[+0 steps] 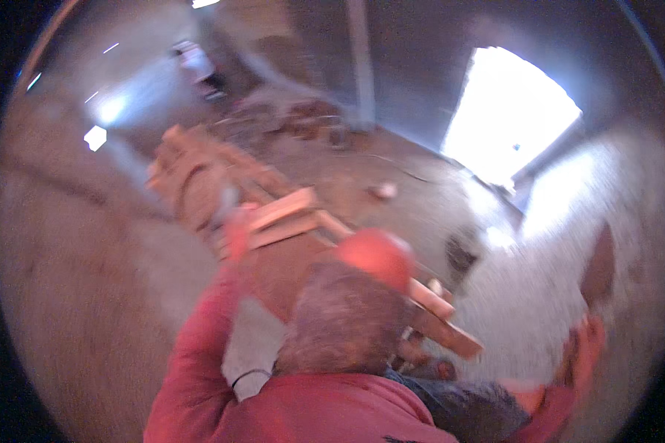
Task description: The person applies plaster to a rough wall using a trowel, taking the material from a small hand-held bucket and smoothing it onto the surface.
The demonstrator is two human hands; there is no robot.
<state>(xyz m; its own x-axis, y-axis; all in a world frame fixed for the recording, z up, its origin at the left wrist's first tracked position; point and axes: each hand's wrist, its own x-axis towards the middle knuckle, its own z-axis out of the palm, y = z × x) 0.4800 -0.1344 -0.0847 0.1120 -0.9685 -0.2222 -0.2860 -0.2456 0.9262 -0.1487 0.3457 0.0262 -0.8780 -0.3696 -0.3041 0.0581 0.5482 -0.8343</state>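
My left hand (238,220), smeared by motion, is over the left end of stacked orange-brown lengths (281,214) that look like wood. A small pale grey blur (230,198) is at its fingertips; I cannot tell whether the hand holds it. Out to the right, my right hand (586,348) is low, its blurred fingers stretched away from me. Just beyond them is a dark reddish-brown pointed shape (599,267); I cannot tell whether it touches the hand. A rounded red form (377,258), perhaps my bent knee, hides part of the stack.
A long brown pile (199,173) runs toward the far left. Reddish rubble (310,122) lies farther back beside a pale post (360,66). Bright light fills an opening (513,111) at the far right. Another person (196,66) is at the far left. A dark patch (462,251) marks the floor.
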